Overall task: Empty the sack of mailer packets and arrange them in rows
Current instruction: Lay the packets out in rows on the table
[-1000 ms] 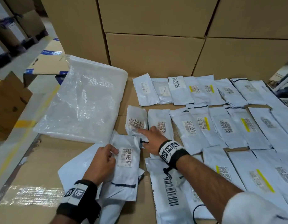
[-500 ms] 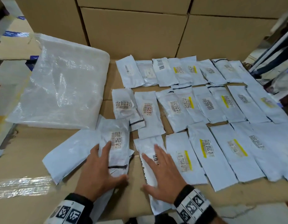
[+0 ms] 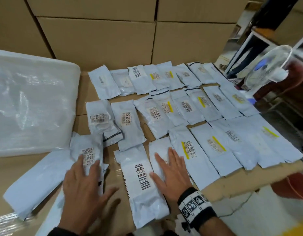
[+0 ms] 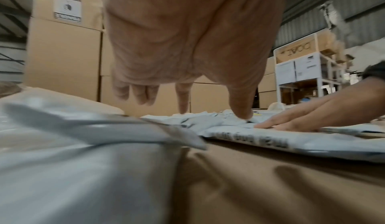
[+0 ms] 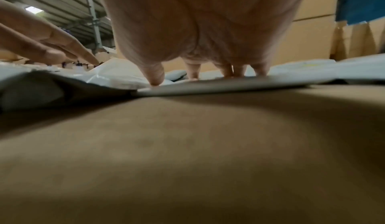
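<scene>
While the left hand (image 3: pixel 82 183) lies flat, fingers spread, on the loose pile of mailer packets (image 3: pixel 86 156), the right hand (image 3: pixel 171 171) presses straight fingers on a front-row packet (image 3: pixel 160 155). Rows (image 3: pixel 164 109) beyond look nearly complete; next, likely, the pile's packets join the front row.

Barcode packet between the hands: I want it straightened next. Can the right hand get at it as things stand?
Probably yes. The right hand lies flat on the neighbouring packet, beside the barcode packet, with nothing lying over it.

Flat hands (image 3: pixel 126 178) on mailer packets (image 3: pixel 186 106) (three rows)
</scene>
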